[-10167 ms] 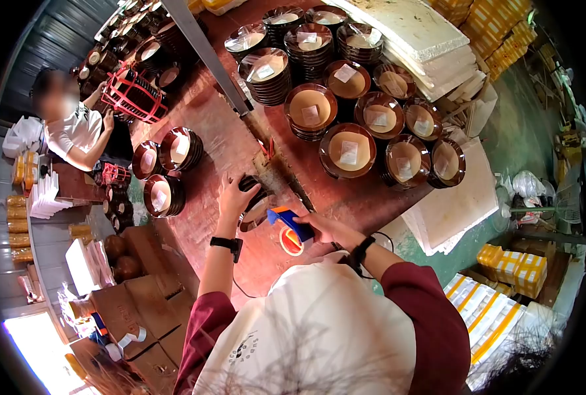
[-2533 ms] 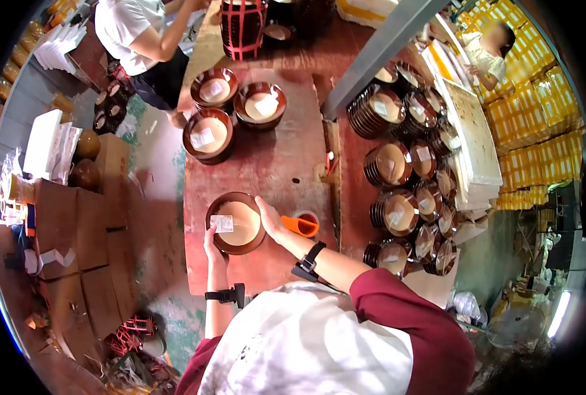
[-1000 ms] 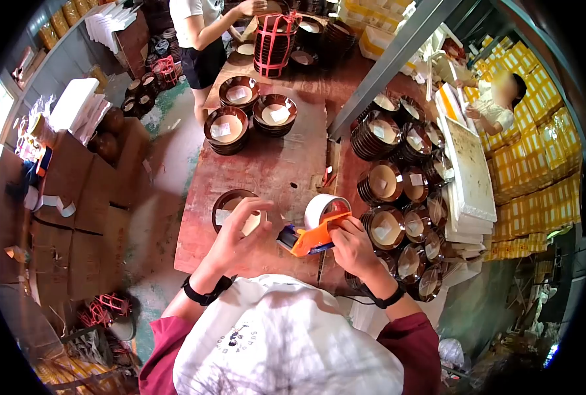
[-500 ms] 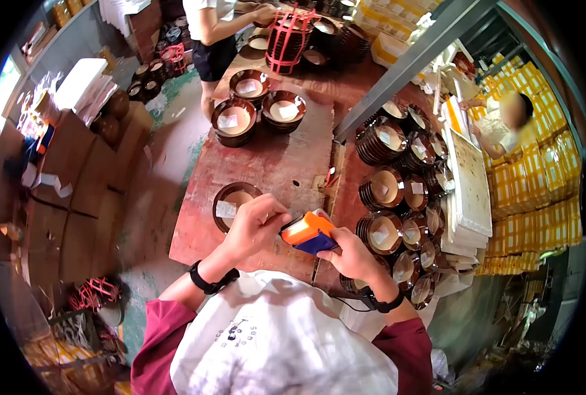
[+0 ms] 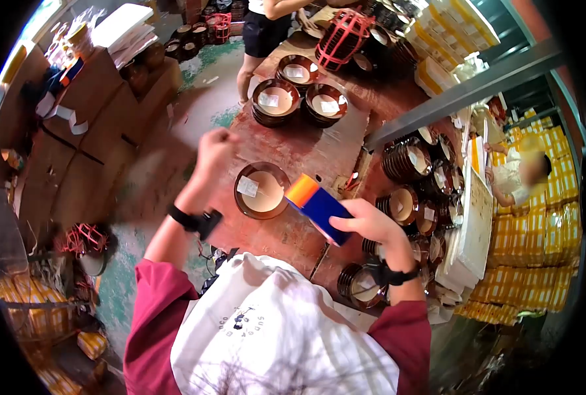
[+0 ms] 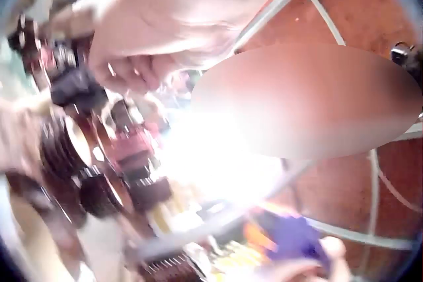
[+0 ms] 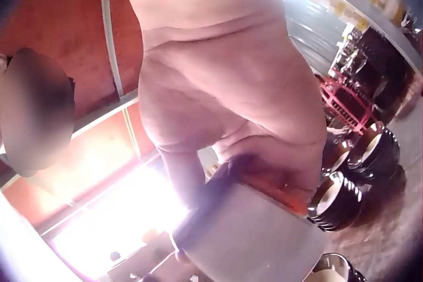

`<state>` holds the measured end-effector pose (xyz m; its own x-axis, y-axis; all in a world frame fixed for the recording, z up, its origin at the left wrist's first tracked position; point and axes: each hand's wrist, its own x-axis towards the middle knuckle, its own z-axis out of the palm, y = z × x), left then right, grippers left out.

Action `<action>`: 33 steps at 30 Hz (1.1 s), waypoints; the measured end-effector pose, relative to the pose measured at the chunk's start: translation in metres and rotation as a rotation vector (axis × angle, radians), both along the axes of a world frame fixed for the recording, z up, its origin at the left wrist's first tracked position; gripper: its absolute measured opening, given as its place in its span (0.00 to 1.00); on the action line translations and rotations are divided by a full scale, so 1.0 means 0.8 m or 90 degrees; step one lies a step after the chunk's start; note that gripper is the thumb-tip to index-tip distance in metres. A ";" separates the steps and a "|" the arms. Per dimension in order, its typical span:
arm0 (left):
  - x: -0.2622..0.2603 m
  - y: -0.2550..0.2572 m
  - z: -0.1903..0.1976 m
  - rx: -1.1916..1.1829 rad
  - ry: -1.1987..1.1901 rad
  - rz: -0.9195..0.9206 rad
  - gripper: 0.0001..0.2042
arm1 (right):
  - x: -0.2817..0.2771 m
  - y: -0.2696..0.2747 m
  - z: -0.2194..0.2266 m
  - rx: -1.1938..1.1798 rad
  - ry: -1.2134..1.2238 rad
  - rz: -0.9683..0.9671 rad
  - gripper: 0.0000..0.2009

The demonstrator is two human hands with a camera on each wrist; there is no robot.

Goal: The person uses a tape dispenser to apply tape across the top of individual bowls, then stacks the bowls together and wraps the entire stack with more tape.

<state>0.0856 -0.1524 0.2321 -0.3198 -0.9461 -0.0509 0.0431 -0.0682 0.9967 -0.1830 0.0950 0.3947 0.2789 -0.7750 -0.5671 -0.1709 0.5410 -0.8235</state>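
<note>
Raised left of the bowl, my left hand [image 5: 215, 155] has its fingers curled; in the left wrist view the curled fingers [image 6: 135, 74] show no object that I can make out. My right hand [image 5: 375, 224] grips a blue and orange tape dispenser [image 5: 322, 210], held above the table right of the bowl. The right wrist view shows the right hand [image 7: 231, 90] curled round it, with the tape roll's pale broad face [image 7: 248, 236] below. A brown bowl [image 5: 281, 172] with a cream inside and a white label [image 5: 247, 185] stands upright on the table, touched by neither hand.
Three bowl stacks stand farther up the red table [image 5: 260, 240]. More stacks [image 5: 405, 201] line the right side beside white foam boards [image 5: 470, 230]. A metal post [image 5: 464, 95] slants above the table. One person stands behind the table, another [image 5: 520, 174] at the right.
My left hand has moved from beside the dispenser to the left and up. The right hand has kept the dispenser and turned it. The head view has shifted, and the bowl shows fully uncovered.
</note>
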 end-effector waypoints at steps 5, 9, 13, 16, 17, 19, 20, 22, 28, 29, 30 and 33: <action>0.139 -0.109 -0.139 0.034 -0.256 0.209 0.07 | -0.027 0.021 0.047 0.096 0.014 -0.010 0.13; 0.133 -0.088 -0.250 0.124 -0.358 0.115 0.09 | -0.033 -0.004 0.045 0.092 0.002 -0.076 0.15; 0.090 -0.034 -0.269 0.109 -0.433 0.094 0.13 | -0.023 -0.032 0.072 0.051 0.056 -0.078 0.16; 0.056 0.010 -0.281 0.064 -0.482 0.063 0.14 | -0.019 -0.038 0.094 0.057 0.104 -0.061 0.17; 0.046 0.021 -0.286 0.119 -0.464 0.054 0.14 | -0.022 -0.037 0.094 0.070 0.100 -0.070 0.17; 0.037 0.042 -0.260 0.127 -0.493 -0.017 0.16 | -0.029 -0.031 0.086 0.094 0.091 -0.089 0.17; 0.034 0.049 -0.250 0.128 -0.507 -0.041 0.18 | -0.031 -0.028 0.081 0.084 0.084 -0.100 0.17; 0.029 0.056 -0.259 0.120 -0.500 -0.028 0.20 | -0.037 -0.018 0.066 0.062 0.067 -0.124 0.16; 0.031 0.058 -0.258 0.101 -0.432 -0.040 0.25 | -0.048 0.005 0.042 0.076 0.007 -0.170 0.16; 0.031 0.058 -0.261 0.094 -0.418 -0.042 0.26 | -0.048 0.008 0.040 0.071 0.003 -0.172 0.16; 0.033 0.057 -0.253 0.100 -0.412 -0.051 0.26 | -0.048 0.011 0.037 0.066 0.000 -0.175 0.16; 0.039 0.058 -0.238 0.106 -0.423 -0.066 0.26 | -0.049 0.023 0.024 0.063 -0.002 -0.215 0.15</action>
<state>0.1171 -0.1061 0.0414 -0.2593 -0.8747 -0.4096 -0.5877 -0.1936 0.7856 -0.2222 0.1131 0.4140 0.0179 -0.7650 -0.6437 0.0341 0.6439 -0.7643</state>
